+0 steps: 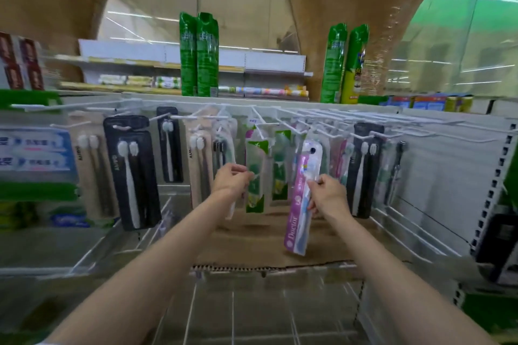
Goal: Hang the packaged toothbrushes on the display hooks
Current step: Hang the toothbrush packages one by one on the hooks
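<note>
The person is standing close to the rack, both arms reaching in. The right hand [326,193] is pinching a pink-and-blue toothbrush pack [301,202] at mid-height, fingers curled round its edge, pack tilted with its top leaning in toward the white display hooks [311,126]. The top end seems to be sitting right at a hook tip, probably so the hang hole can be lined up; whether it is already threaded on, cannot tell, blur. The left hand [234,178] is pinching the side of a hanging green pack [256,173], fingers narrow on the edge, likely steadying it or nudging it aside to make room next to the pink one.

Around them: black twin-brush packs [131,171] are hanging left, another black pack [364,168] right, beige packs [92,165] further left. Hooks on the right side are looking mostly bare. Green spray cans [199,53] are standing on the shelf above. Cardboard [252,244] is lying on the wire shelf below.

In the way: neighbouring packs are crowding the centre hooks, so the pink pack is squeezing between green pack and a clear-pink one behind.
</note>
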Demonstrator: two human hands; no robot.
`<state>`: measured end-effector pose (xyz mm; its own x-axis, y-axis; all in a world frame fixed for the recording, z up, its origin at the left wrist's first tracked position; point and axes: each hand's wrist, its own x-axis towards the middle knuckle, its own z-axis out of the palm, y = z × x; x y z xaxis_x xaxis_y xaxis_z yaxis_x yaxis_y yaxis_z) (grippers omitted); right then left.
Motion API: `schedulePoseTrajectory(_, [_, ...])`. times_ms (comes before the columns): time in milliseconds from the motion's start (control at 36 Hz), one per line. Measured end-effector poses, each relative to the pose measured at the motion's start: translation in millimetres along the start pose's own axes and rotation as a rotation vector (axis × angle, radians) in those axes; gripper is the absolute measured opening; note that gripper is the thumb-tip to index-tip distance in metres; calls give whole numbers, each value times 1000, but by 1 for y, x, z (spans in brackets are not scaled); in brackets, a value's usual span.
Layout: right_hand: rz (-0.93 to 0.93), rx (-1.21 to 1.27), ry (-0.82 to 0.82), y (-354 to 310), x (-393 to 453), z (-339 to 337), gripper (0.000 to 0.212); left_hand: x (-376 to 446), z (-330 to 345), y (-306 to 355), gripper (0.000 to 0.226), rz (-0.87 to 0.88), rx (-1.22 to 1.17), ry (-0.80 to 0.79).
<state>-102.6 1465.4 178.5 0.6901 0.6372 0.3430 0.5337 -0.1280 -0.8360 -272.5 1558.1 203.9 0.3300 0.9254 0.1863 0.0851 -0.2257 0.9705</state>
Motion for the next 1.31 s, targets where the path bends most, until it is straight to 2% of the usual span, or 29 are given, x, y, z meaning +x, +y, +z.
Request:
schedulePoseTrajectory(111, [-17, 33, 23, 10, 3, -8, 34, -3, 18, 0, 4, 20, 17, -38])
schedulePoseTrajectory(194, [-42, 48, 13, 21, 8, -19, 35, -3, 35, 2, 14, 17, -35, -55])
schedulePoseTrajectory(333, [-66, 96, -37, 32, 15, -44, 28, -4, 69, 10, 21, 56, -20, -103])
schedulePoseTrajectory(472, [-127, 91, -17, 35, 25, -64, 24, -4, 94, 13, 17, 87, 5, -107])
schedulePoseTrajectory(583, [-181, 119, -85, 25, 33, -69, 17, -4, 102, 12, 14, 106, 6, -80])
schedulePoseTrajectory(694, [-257, -62, -171, 17, 43, -60, 28, -2, 99, 7, 17, 151, 14, 37])
schedulePoseTrajectory(750, [-276, -147, -158, 16, 46, -55, 32, -2, 94, 6, 18, 180, 9, 133])
schedulePoseTrajectory(861, [-302, -141, -120, 19, 52, -48, 29, -1, 77, 3, 20, 237, 10, 365])
schedulePoseTrajectory(917, [-330, -127, -91, 21, 50, -45, 24, 2, 67, 2, 13, 229, 3, 458])
schedulePoseTrajectory(972, [-345, -81, -20, 23, 45, -43, 31, 4, 60, 2, 13, 195, -47, 488])
schedulePoseTrajectory(1028, [-395, -48, 39, 24, 42, -41, 27, 6, 57, 1, 19, 165, -53, 507])
schedulePoseTrajectory(1083, [-447, -24, 18, 23, 41, -37, 19, 9, 54, -1, 25, 157, -43, 483])
schedulePoseTrajectory(1167, [-495, -13, -116, 14, 37, -28, 9, 9, 52, -1, 38, 111, -103, 358])
schedulePoseTrajectory(1250, [-525, 19, -224, 2, 29, -18, 14, 8, 55, 3, 50, 52, -163, 218])
schedulePoseTrajectory(1306, [-478, 49, -289, -4, 27, -10, 20, 8, 58, 5, 46, 45, -180, 150])
